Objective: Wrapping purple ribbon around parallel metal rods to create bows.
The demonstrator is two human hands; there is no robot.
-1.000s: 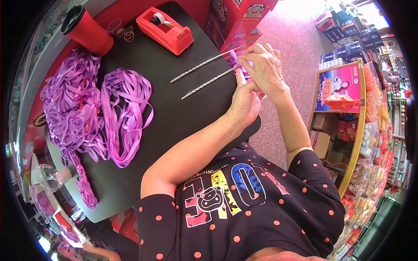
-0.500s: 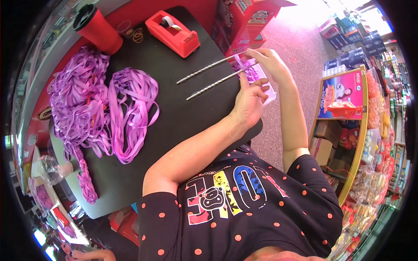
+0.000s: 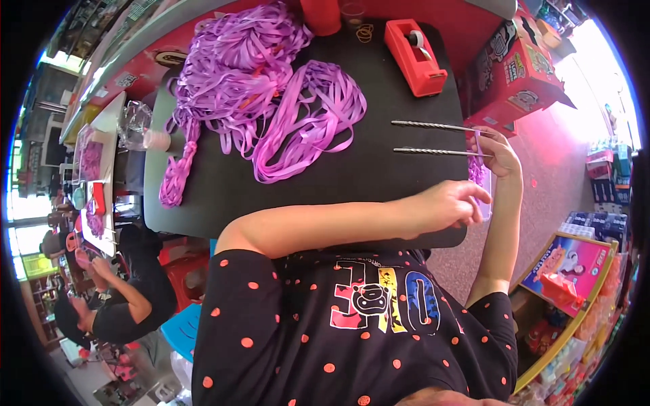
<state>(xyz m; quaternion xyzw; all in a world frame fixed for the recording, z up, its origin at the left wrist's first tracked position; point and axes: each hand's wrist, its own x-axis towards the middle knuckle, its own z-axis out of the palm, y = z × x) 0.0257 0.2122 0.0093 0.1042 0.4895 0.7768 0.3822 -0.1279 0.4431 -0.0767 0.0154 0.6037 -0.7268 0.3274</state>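
Note:
Two parallel, spiral-fluted metal rods (image 3: pixel 433 125), like long drill bits, extend over the right side of the black table (image 3: pixel 318 193). Their tips point left. A strip of purple ribbon (image 3: pixel 478 145) spans them near their right ends. There my right hand (image 3: pixel 502 154) is closed with the ribbon at its fingers; it partly hides the rod ends. My left hand (image 3: pixel 447 205) is below the rods, apart from them, with its fingers loosely spread and nothing visible in them. A pale tray (image 3: pixel 485 208) with purple ribbon pieces sits beyond the left hand, partly hidden.
A large heap of purple ribbon (image 3: pixel 233 64) and a looped hank (image 3: pixel 308 128) lie on the table. A red tape dispenser (image 3: pixel 416 61), rubber bands (image 3: pixel 365 33) and a red tumbler (image 3: pixel 321 15) are at the back. Another person (image 3: pixel 128 298) sits at far left.
My left hand has come away from the rods toward my body. My right hand remains at their right ends. The view has swung, bringing the person at left into fuller view.

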